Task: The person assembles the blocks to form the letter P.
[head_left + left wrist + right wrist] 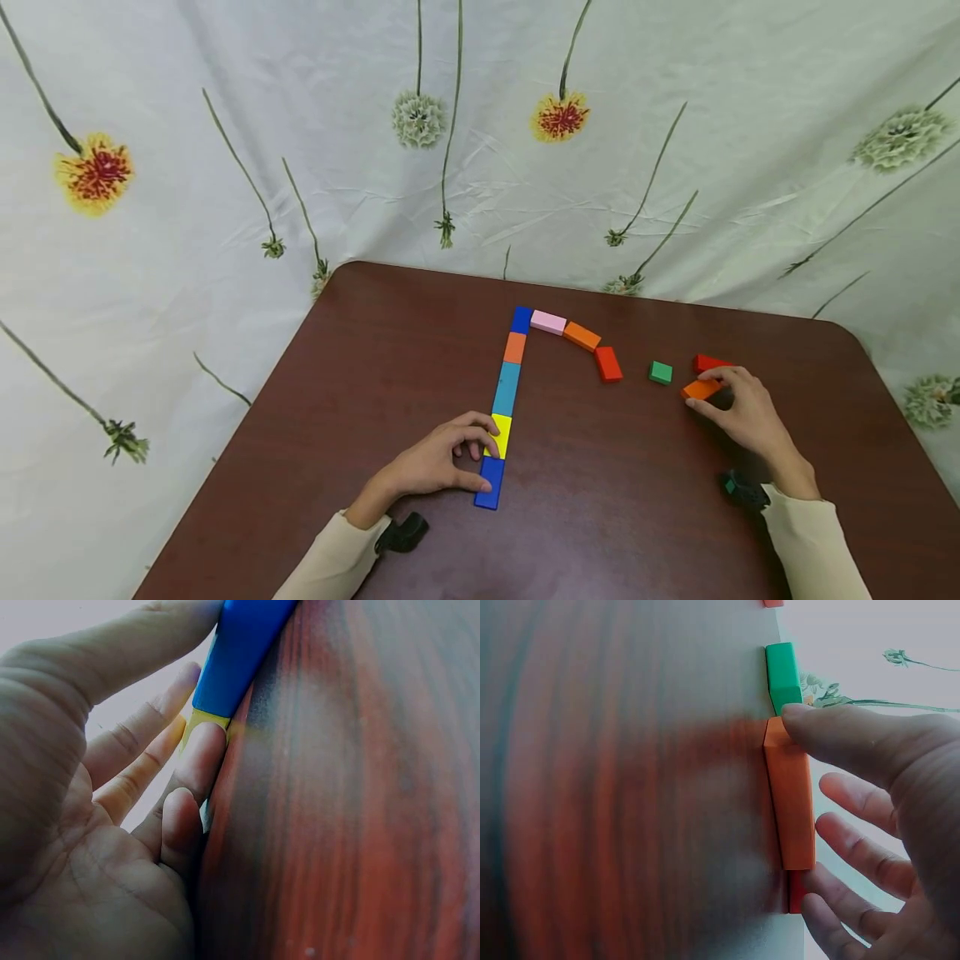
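Observation:
My left hand (442, 462) rests over the near end of a row of flat blocks. Its thumb touches a blue block (491, 493), and its bent fingers lie over a yellow block (502, 429). Beyond these, the row continues with a light-blue block (506, 388), an orange-red block (514, 347) and a dark blue block (522, 319). At the right, my right hand (744, 417) pinches an orange block (791, 802) between thumb and fingers, low at the table. A red block (708, 362) lies just behind it, and a green block (661, 372) to its left.
A pink block (548, 322), another orange block (582, 335) and another red block (608, 364) curve rightward from the row's far end. All lie on a brown wooden table (600, 500). A flower-printed cloth (337, 100) hangs behind the table's far edge.

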### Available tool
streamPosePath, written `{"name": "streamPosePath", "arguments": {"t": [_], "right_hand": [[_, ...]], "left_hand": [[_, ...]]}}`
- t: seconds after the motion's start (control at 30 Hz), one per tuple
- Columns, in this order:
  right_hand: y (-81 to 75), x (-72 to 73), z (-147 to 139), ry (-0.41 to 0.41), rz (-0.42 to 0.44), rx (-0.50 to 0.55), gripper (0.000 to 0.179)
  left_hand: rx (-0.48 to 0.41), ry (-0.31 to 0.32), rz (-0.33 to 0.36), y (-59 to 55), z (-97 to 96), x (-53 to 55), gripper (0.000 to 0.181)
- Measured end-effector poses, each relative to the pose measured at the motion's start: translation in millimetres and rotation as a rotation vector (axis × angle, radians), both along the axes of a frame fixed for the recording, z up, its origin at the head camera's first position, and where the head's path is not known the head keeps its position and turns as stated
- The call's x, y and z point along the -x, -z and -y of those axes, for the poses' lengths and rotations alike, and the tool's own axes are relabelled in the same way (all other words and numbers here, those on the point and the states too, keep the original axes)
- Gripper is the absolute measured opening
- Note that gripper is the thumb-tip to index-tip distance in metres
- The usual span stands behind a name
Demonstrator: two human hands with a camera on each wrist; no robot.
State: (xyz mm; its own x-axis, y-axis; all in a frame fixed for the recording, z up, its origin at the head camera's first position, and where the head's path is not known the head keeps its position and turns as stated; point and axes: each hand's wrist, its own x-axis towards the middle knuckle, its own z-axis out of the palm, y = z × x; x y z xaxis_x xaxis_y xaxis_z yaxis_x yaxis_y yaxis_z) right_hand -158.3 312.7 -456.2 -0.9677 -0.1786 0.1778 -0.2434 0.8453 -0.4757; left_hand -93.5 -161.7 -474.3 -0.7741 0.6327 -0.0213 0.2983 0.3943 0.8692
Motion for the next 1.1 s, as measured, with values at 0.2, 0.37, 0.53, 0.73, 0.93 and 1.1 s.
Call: {"name": "streamPosePath", "arguments": {"t": [0.2, 0.37, 0.53, 0.73, 0.93, 1.1], "right_hand": [[0.1, -1.3, 1, 0.01, 0.002, 0.001, 0.044], [-1.5, -2.6, 1, 0.039, 0.051, -0.015, 0.052], [-1.8, -2.5, 2, 0.057, 0.092, -0.028, 0.058], [-4.1, -3.2, 4, 0.056, 0.053, -0.013, 0.06], [-8.4, -6.1, 24, 0.021, -0.013, -0.02, 0.057], [-7.8, -10.6, 57, -0.01, 0.0, 0.0, 0.055]], "left_hand": [[0.0, -0.003, 0.0, -1.8, -0.1, -0.6, 0.033], [-0.001, -0.002, 0.002, -2.6, -0.5, -0.7, 0.033], [0.002, -0.005, 0.007, -3.0, -0.9, -0.9, 0.032], [0.006, -0.005, 0.006, -2.9, -0.6, -0.7, 0.032], [-0.006, 0.001, 0.006, -2.3, 0.0, -0.8, 0.032], [-0.005, 0.002, 0.007, -2.8, -0.7, -0.3, 0.032]]}}
